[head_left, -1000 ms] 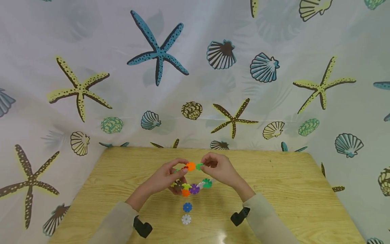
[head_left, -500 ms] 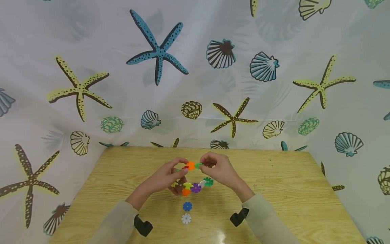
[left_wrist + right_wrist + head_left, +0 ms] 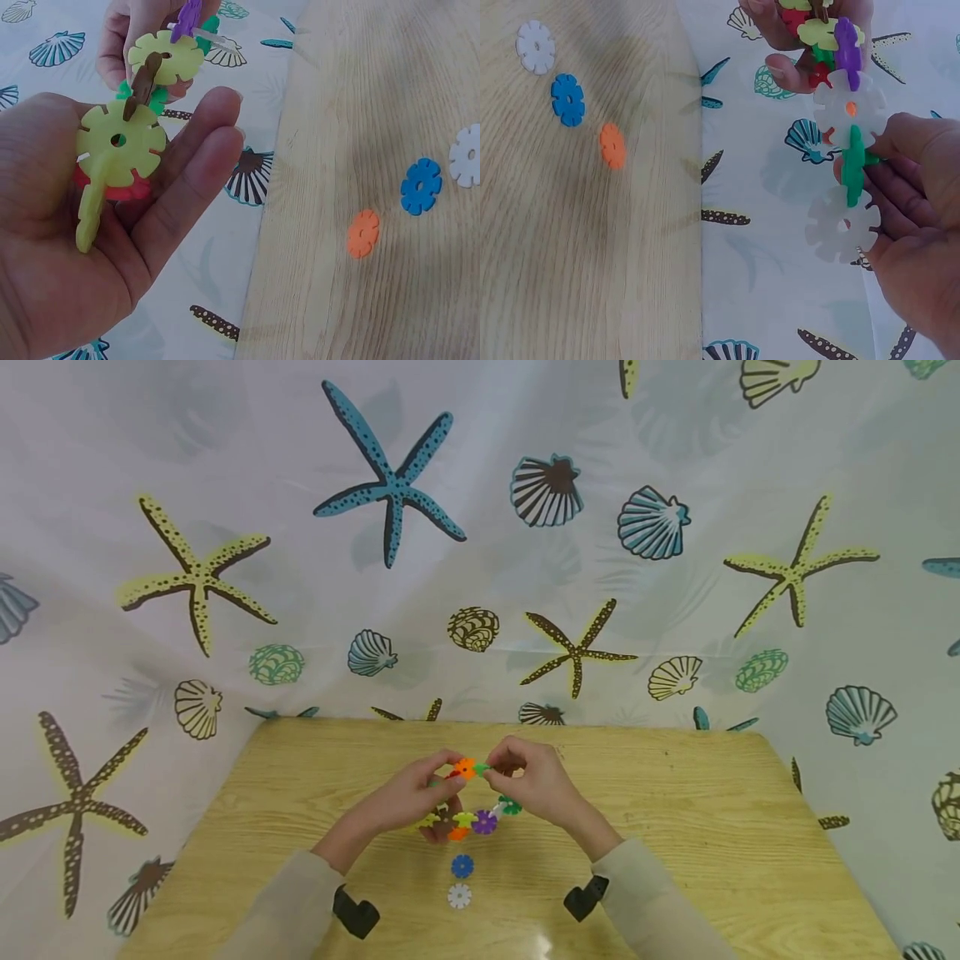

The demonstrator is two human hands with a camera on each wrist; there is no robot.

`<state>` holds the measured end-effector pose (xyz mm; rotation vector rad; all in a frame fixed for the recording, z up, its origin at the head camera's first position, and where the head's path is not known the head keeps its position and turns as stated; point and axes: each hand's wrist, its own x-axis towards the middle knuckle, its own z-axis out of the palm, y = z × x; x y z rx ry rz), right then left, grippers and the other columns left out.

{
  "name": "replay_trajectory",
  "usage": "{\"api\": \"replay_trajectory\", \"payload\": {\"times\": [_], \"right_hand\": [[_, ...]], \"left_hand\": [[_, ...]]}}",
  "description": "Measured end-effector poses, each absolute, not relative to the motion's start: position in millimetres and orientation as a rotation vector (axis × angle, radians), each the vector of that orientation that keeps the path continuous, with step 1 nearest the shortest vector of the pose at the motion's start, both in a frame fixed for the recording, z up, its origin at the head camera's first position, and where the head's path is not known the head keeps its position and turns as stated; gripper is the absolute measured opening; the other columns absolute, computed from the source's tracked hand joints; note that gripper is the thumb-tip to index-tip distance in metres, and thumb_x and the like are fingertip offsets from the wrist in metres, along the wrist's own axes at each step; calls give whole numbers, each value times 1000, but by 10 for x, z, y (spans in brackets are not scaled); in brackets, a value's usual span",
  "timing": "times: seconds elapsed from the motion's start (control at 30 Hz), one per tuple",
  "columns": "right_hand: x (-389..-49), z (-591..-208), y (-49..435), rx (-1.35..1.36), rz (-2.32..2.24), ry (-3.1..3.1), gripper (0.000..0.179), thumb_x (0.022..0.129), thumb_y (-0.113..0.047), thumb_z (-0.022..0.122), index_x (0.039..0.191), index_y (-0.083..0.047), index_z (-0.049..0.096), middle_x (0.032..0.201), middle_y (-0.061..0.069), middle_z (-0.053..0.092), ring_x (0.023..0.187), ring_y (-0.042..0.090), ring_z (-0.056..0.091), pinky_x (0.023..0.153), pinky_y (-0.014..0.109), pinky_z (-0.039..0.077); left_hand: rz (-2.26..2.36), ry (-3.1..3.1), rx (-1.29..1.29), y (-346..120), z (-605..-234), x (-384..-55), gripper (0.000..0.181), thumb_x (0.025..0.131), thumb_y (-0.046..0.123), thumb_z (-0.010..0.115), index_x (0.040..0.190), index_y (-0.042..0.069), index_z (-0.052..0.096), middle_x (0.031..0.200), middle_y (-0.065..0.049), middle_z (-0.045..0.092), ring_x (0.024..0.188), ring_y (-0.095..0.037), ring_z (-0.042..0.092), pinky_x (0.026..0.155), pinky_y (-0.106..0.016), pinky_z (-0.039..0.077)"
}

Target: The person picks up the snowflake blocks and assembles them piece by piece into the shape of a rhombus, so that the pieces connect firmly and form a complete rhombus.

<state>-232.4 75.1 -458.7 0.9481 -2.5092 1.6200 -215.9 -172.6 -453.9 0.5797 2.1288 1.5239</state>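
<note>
A chain of notched plastic discs, slotted edge to edge, hangs in a loop between my two hands. My left hand [image 3: 420,793] pinches it near an orange disc [image 3: 465,767] and a red one. My right hand [image 3: 536,779] pinches a green disc [image 3: 481,769] right at the orange disc's edge. Lower in the loop, a purple disc [image 3: 484,822] sits between yellow and white ones. In the left wrist view, yellow discs [image 3: 120,142] lie over the left palm. A white disc [image 3: 844,224] and a dark green disc [image 3: 853,166] hang beside the right palm.
Three loose discs lie in a row on the wooden table [image 3: 675,860]: orange [image 3: 363,234], blue [image 3: 462,866] and white [image 3: 460,896]. A white curtain [image 3: 480,552] with printed shells and starfish stands behind the table and along both sides.
My right hand has moved slightly left, bringing the green disc against the orange one; a small gap showed between them earlier. The loop's lower discs have shifted a little. The loose discs stay put.
</note>
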Motion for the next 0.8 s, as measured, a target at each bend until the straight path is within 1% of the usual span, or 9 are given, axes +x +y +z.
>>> {"api": "replay_trajectory", "payload": {"times": [0.1,0.2,0.3,0.4,0.57,0.67,0.8], "right_hand": [[-2320,-4606,734,970,1601,-2488,3,100,-12,72,102,-9,71,90,7,74,78,10,66,70,25,56],[-2306,-4610,722,980,1585,-2480,2,100,-11,71,100,-8,71,87,6,74,77,8,65,69,25,56],[-2297,-4605,708,972,1577,-2482,2,99,-7,71,98,-9,71,86,5,74,76,9,65,68,25,55],[-2298,-4604,701,957,1568,-2486,2,99,-7,73,99,-9,72,88,5,74,78,10,67,69,25,55],[-2296,-4590,690,970,1526,-2505,4,99,-11,75,102,-9,72,92,5,76,83,13,72,75,24,57],[-2291,-4580,692,976,1499,-2533,4,100,-13,74,103,-11,73,93,3,77,85,13,72,77,25,58],[-2296,-4574,723,976,1467,-2565,7,101,-15,73,107,-12,75,96,1,76,87,10,70,77,26,59]], "left_hand": [[1511,2129,570,-1703,-4542,-2131,40,114,30,48,147,8,44,87,-10,67,59,-24,68,54,-34,55],[1505,2123,566,-1681,-4545,-2102,39,115,29,47,147,7,45,86,-10,65,59,-23,66,54,-33,53],[1490,2143,575,-1673,-4541,-2084,39,115,30,45,146,7,45,87,-10,65,60,-23,66,54,-32,53],[1491,2153,581,-1672,-4529,-2086,37,115,29,45,146,8,44,86,-10,65,58,-23,66,54,-32,52],[1538,2087,576,-1678,-4542,-2113,27,115,25,46,136,8,44,86,-12,66,55,-21,59,52,-31,45],[1563,2065,580,-1682,-4565,-2129,25,114,25,48,131,7,43,86,-13,68,54,-21,58,51,-33,45],[1590,2057,567,-1697,-4605,-2148,27,114,26,48,131,6,44,86,-14,68,54,-23,58,50,-36,44]]}}
